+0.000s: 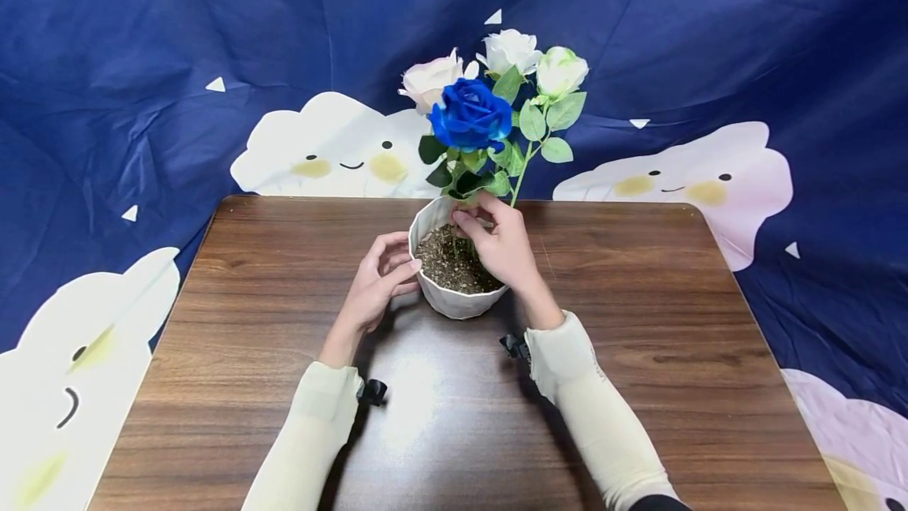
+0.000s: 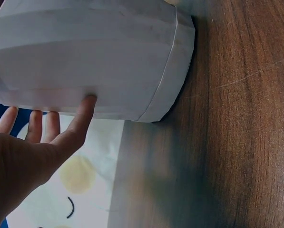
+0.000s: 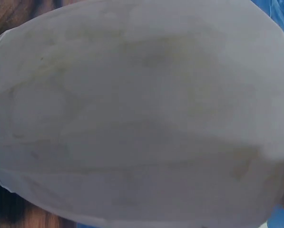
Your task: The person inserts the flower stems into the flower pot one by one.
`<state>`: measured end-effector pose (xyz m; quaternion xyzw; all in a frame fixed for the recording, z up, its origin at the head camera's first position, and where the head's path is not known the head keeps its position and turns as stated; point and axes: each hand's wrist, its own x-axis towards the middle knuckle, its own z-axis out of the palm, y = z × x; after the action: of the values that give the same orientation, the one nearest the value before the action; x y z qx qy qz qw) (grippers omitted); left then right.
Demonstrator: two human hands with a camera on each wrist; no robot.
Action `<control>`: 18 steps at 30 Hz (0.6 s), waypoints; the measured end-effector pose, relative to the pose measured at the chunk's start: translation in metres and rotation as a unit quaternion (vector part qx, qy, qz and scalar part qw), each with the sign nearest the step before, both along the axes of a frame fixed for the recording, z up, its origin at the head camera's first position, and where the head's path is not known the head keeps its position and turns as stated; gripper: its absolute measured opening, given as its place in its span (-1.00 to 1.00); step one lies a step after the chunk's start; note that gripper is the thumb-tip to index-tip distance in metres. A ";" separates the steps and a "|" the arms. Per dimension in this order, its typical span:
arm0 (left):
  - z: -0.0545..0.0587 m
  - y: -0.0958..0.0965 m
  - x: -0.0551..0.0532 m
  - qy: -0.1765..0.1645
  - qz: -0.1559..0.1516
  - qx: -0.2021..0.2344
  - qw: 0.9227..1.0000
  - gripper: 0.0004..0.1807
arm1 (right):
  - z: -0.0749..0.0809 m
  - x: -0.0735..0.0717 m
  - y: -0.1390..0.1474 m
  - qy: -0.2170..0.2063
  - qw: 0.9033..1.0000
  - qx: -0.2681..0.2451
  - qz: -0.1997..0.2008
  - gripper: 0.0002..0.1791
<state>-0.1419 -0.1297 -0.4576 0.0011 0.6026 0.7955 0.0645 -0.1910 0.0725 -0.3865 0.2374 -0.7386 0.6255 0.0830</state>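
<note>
A white faceted flower pot (image 1: pixel 464 304) with dark soil (image 1: pixel 454 262) stands on the table. My left hand (image 1: pixel 376 278) holds its left side, the thumb at the rim and the fingers along the outer wall. In the left wrist view the fingers (image 2: pixel 82 121) touch the pot wall (image 2: pixel 94 61). Over the soil, my right hand (image 1: pixel 502 243) pinches the stem of a blue rose (image 1: pixel 471 113) between thumb and fingers. Behind it rise a pale pink rose (image 1: pixel 431 79), a white rose (image 1: pixel 512 51) and a greenish-white rose (image 1: pixel 562 72). The pot wall (image 3: pixel 142 109) fills the right wrist view.
The pot is near the far edge of a brown wood-grain table (image 1: pixel 638 385). A dark blue cloth (image 1: pixel 213 22) with smiling clouds and white triangles hangs behind and beside it. Green leaves (image 1: pixel 556 150) spread out to the right above the pot.
</note>
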 end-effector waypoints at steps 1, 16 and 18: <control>0.000 0.000 0.000 0.000 0.000 0.000 1.000 -0.39 | -0.001 -0.001 -0.001 0.006 1.000 0.007 0.003 -0.98; 0.001 0.000 0.001 0.000 -0.001 0.001 1.000 -0.40 | -0.011 -0.008 -0.008 0.097 0.982 0.160 -0.024 -0.96; 0.001 0.000 0.001 0.001 -0.001 0.001 1.000 -0.40 | -0.012 -0.009 -0.009 0.100 0.980 0.172 -0.027 -0.95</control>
<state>-0.1408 -0.1296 -0.4564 0.0027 0.6022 0.7957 0.0649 -0.1996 0.0637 -0.3988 0.2894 -0.8290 0.4601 0.1315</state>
